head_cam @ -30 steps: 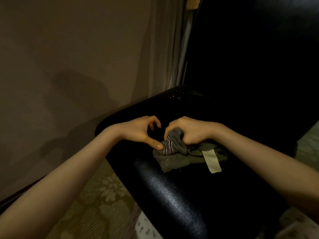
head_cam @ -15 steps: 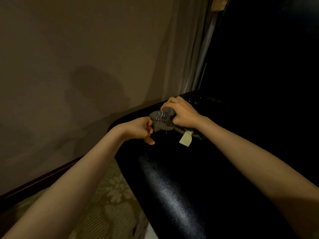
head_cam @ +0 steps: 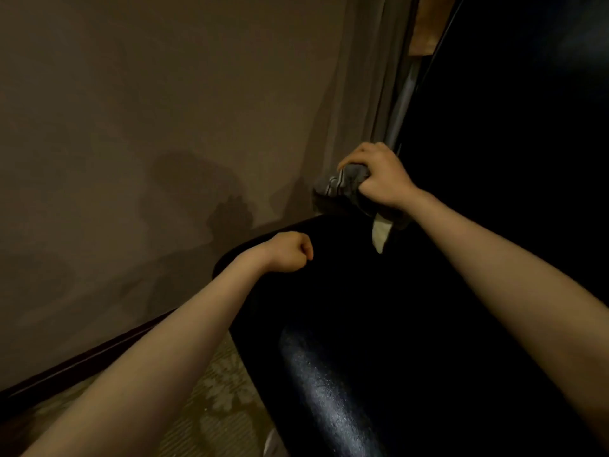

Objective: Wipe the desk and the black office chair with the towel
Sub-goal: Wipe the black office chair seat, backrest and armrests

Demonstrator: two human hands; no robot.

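Beige wall [head_cam: 131,110] occupies the left and upper field and carries soft shadows of the arms. To the right and below lies the black office chair [head_cam: 428,341], a padded, glossy surface with a bright highlight along its rounded left edge; its far right part is too dark to resolve. A pale curtain [head_cam: 365,94] hangs between the wall and the chair, and a strip of wooden panel [head_cam: 425,24] shows at the top edge of the view. Patterned carpet [head_cam: 217,400] covers the floor below the chair's left edge, bounded at the wall by a dark skirting board [head_cam: 82,371]. Two bare forearms enter from the bottom corners. The right hand [head_cam: 382,179] is at the chair's far left corner, beside the foot of the curtain, with fingers curled tightly round the towel [head_cam: 336,186]. The towel is grey with thin stripes, bunched into a wad that protrudes to the left of the knuckles and sits at the chair's far edge; whether it is pressed down cannot be told. A pale label [head_cam: 380,232] hangs from the towel beneath the wrist, against the black padding. The left hand [head_cam: 291,253] is clenched in a fist with nothing in it, over the chair's left edge, nearer than the right hand and apart from the towel; contact with the chair cannot be told.
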